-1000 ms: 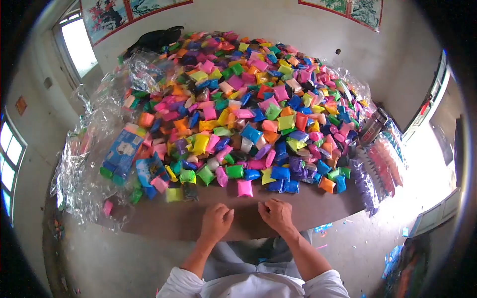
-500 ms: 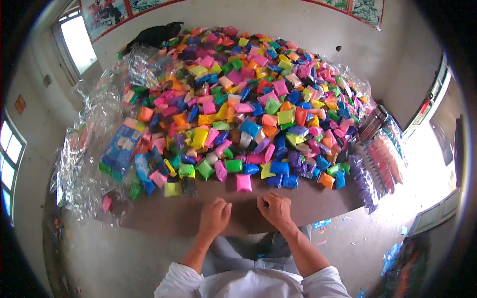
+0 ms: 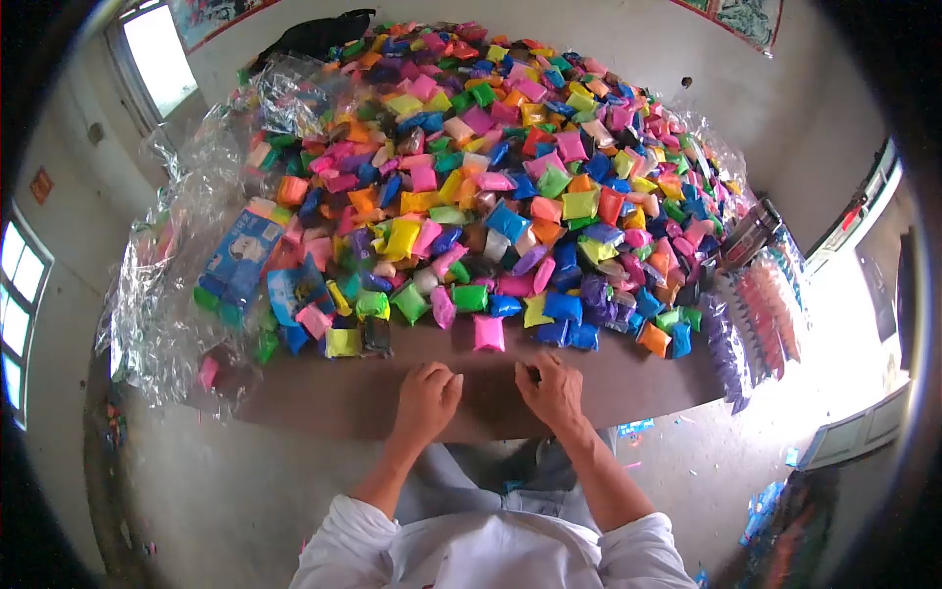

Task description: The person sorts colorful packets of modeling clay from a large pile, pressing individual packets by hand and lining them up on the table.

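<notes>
My left hand [image 3: 429, 401] rests on the front part of the brown table [image 3: 314, 393], its fingers curled in and no object showing in them. To its right, my right hand [image 3: 551, 393] lies in a similar loose fist, also with nothing visible in it. A gap separates the two hands. Just beyond them, a bright pink packet [image 3: 488, 333] lies nearest, at the front of a large heap of small colourful packets [image 3: 471, 187]. A yellow packet [image 3: 342, 343] and a dark packet [image 3: 377, 337] sit ahead of my left hand. Blue packets [image 3: 563, 306] lie ahead of my right.
Crumpled clear plastic [image 3: 157, 314] covers the left side, beside a blue printed package [image 3: 242, 250]. On the right stand a dark cylindrical flask [image 3: 751, 234] and bags of purple and pink packets [image 3: 760, 309]. A black bag [image 3: 319, 37] lies behind the heap.
The view has tilted down slightly, so the heap and table appear higher. Both hands stay at the table's front with fingers curled; the packets look unmoved.
</notes>
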`<state>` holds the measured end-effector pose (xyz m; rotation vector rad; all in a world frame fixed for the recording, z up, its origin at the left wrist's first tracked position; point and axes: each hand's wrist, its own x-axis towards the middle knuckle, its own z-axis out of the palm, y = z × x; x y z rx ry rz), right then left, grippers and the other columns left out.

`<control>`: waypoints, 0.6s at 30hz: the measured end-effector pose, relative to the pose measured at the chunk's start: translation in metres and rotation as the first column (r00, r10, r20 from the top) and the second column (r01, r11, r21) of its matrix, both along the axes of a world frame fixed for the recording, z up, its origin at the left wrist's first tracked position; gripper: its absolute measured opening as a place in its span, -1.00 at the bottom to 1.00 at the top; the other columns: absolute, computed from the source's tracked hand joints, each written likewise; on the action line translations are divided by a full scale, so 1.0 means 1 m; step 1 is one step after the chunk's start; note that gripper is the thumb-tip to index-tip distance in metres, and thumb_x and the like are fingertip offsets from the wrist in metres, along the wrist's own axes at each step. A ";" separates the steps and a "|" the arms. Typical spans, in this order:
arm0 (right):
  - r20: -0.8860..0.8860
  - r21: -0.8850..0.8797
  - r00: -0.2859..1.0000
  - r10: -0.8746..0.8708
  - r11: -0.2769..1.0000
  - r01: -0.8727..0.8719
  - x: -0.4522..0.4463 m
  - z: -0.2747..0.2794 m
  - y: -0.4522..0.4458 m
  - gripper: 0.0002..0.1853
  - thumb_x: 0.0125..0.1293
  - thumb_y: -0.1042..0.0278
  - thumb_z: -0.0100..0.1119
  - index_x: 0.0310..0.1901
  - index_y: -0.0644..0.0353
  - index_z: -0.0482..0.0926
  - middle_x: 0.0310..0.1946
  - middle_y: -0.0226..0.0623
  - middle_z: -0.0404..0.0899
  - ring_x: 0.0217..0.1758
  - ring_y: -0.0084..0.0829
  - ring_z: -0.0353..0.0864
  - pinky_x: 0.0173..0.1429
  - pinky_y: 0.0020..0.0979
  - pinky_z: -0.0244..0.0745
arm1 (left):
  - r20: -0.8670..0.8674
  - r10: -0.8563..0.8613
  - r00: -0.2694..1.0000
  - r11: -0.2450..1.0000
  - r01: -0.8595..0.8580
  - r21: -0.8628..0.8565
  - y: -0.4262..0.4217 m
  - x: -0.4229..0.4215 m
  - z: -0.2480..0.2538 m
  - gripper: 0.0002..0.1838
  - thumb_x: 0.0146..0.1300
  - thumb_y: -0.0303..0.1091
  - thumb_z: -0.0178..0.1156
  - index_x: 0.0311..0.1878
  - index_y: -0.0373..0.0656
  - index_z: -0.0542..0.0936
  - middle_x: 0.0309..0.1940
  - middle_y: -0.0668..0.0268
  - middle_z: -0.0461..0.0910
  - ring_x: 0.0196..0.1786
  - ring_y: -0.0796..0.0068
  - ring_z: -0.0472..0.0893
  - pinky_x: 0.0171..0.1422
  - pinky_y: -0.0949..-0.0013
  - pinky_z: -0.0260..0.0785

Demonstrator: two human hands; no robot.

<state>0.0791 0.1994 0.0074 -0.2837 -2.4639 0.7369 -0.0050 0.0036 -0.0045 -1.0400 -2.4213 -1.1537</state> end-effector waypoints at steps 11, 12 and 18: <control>-0.251 -0.003 0.955 0.156 0.987 -0.162 -0.089 0.069 0.008 -0.53 0.05 0.38 0.25 0.03 0.29 0.45 -0.18 -0.07 0.54 -0.10 -0.11 0.55 -0.06 -0.24 0.47 | 0.282 -0.071 0.957 0.969 -0.001 0.248 0.026 -0.049 0.068 -0.81 0.23 -0.32 0.16 -0.35 -0.28 0.52 -0.51 0.28 0.45 -0.49 0.53 0.42 -0.41 0.43 0.27; -0.251 -0.006 0.955 0.158 0.986 -0.164 -0.107 0.072 0.012 -0.53 0.05 0.38 0.25 0.03 0.29 0.45 -0.18 -0.07 0.54 -0.10 -0.11 0.55 -0.06 -0.24 0.47 | 0.293 -0.097 0.951 0.942 -0.007 0.336 0.037 -0.057 0.068 -0.81 0.23 -0.32 0.16 -0.34 -0.27 0.52 -0.53 0.32 0.46 -0.49 0.55 0.42 -0.42 0.46 0.26; -0.060 0.043 0.952 0.300 0.954 -0.298 -0.181 0.058 0.018 -0.66 0.06 0.33 0.25 -0.09 0.22 0.57 -0.20 -0.11 0.60 -0.12 -0.14 0.58 -0.05 -0.26 0.48 | 0.703 -0.248 0.666 0.737 -0.341 0.584 0.036 -0.083 0.052 -0.82 0.27 -0.24 0.11 -0.31 -0.15 0.54 -0.42 0.38 0.51 -0.46 0.63 0.46 -0.41 0.53 0.29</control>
